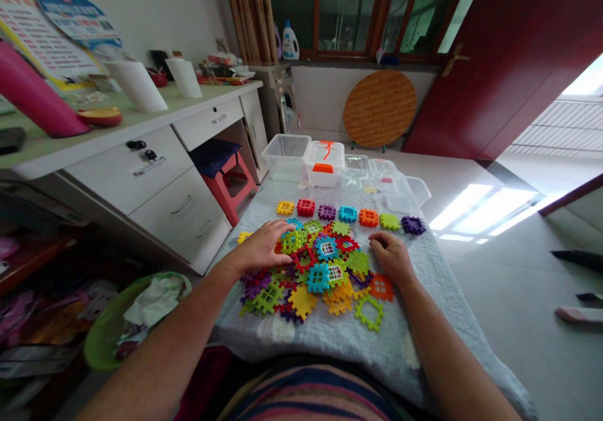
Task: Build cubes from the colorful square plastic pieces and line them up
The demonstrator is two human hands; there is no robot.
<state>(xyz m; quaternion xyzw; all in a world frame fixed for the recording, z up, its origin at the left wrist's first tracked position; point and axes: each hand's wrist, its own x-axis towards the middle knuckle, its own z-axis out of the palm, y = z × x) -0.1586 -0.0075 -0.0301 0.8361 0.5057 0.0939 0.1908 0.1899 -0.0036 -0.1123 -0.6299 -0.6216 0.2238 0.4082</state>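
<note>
A heap of colourful plastic interlocking building tiles (304,301) lies on the cloth in front of me. My left hand (264,245) is at the heap's left side, thumb and fingers apart, touching the edge of the tiles. A lime-green tile (293,241) sits by its fingertips; I see no firm grip on it. To the right of the heap, my right hand (392,255) rests on the cloth with fingers loosely curled in, and nothing shows in them. An orange window tile (381,287) lies just below that hand. Behind the heap, several tiles stand in a row, from a yellow one (285,207) to a dark purple one (413,225).
Clear plastic boxes (286,151) line the far end of the cloth-covered table (443,320), one with an orange-latched lid (325,157). At left are a white-drawered desk (155,176), a pink stool (235,182) and a green basket (101,339). A round wooden board (380,108) leans on the wall.
</note>
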